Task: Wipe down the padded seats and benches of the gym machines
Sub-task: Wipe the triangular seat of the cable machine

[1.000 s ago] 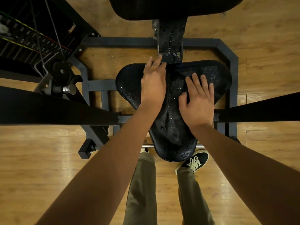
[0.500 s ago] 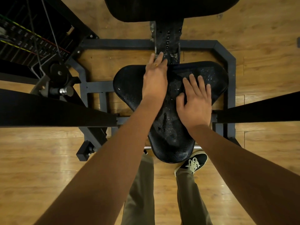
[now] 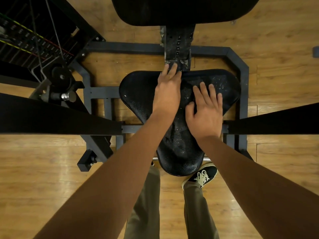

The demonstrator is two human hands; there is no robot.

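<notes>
A black triangular padded seat [image 3: 138, 94] sits in the middle of the head view, its surface speckled with wet, whitish marks. My left hand [image 3: 168, 94] lies flat on the seat's back middle, with the fingertips reaching over the rear edge to the seat post [image 3: 177, 44]. My right hand [image 3: 205, 112] presses flat on the right half of the seat, fingers spread. A dark fold shows under its fingers; I cannot tell whether it is a cloth. The black back pad [image 3: 181, 9] is at the top edge.
A dark steel frame [image 3: 241, 66] rings the seat on the wooden floor. Black bars cross at left [image 3: 51, 116] and right [image 3: 276, 119]. The weight stack and cables [image 3: 25, 40] stand at the top left. My legs and a shoe [image 3: 202, 176] are below the seat's front tip.
Both hands stay flat on the seat in nearly the same spots. The right thumb has spread a little wider.
</notes>
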